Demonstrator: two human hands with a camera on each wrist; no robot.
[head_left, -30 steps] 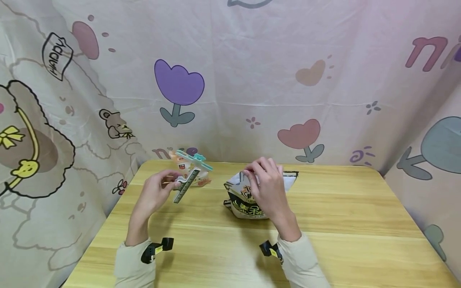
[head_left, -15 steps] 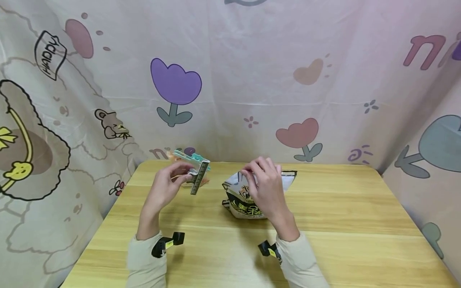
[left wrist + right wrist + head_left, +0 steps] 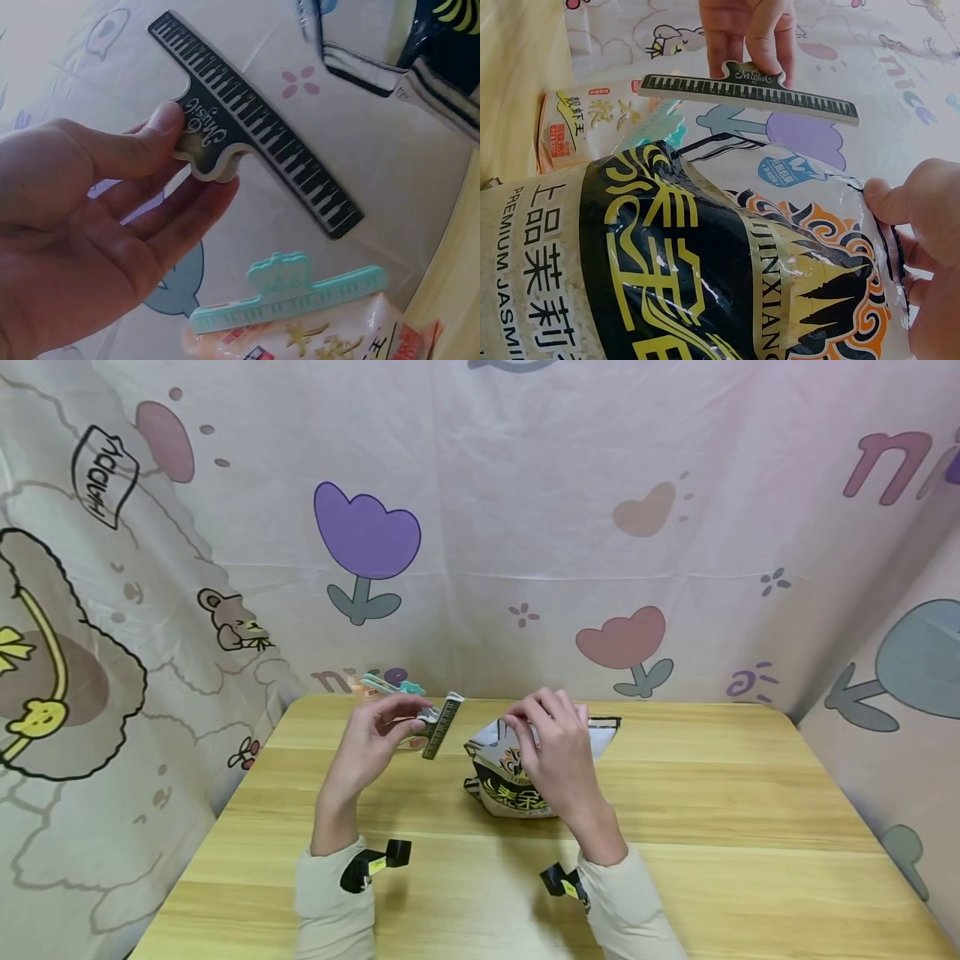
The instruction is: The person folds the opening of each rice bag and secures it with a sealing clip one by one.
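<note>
My left hand [image 3: 375, 739] pinches a black bag clip [image 3: 259, 127] by its handle, thumb on one side and fingers on the other. Piano keys and the word "Music" are printed on the clip, which is held in the air left of a rice bag [image 3: 660, 255]. With thumb and fingers, my right hand [image 3: 555, 747] pinches the top edge of that bag, which stands on the table. Its label reads jasmine rice. In the head view the right hand hides part of the bag's top.
Behind my left hand stands a small orange-and-white packet [image 3: 592, 124] with a turquoise clip [image 3: 289, 289] across its top. A printed curtain [image 3: 480, 568] rises behind the wooden table [image 3: 712, 827].
My left hand has moved right with the black bag clip, closer to the rice bag, and now overlaps the packet more. The right hand stays at the bag's top edge.
</note>
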